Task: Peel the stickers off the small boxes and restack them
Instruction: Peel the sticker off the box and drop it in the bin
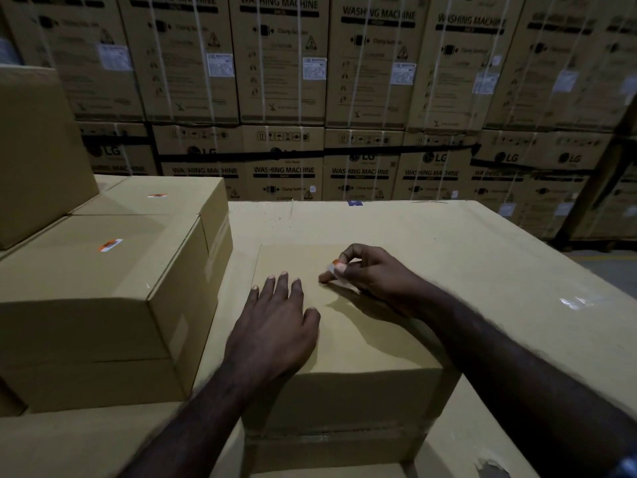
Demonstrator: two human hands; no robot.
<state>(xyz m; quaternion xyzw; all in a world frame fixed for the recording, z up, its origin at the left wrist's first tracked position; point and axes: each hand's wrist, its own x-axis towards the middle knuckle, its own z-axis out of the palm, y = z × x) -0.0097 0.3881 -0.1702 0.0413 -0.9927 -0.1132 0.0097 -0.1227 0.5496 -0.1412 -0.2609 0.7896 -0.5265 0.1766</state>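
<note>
The small cardboard box (348,343) being worked on sits at the centre of the view, resting on a large flat carton (482,257) that serves as the work surface. The left hand (275,322) lies flat on the box's top, fingers straight and spread, pressing down. At about 1 o'clock from it, the right hand (365,274) pinches an orange-and-white sticker (333,266) between thumb and fingertips, the sticker partly lifted off the lid. At 9 o'clock stands a stack of small boxes: the nearer one (103,288) bears an orange sticker (110,244) on top, and the one behind it (162,198), toward 10 o'clock, carries another sticker (157,195). From 11 to 2 o'clock rises a wall of strapped washing machine cartons (344,81).
</note>
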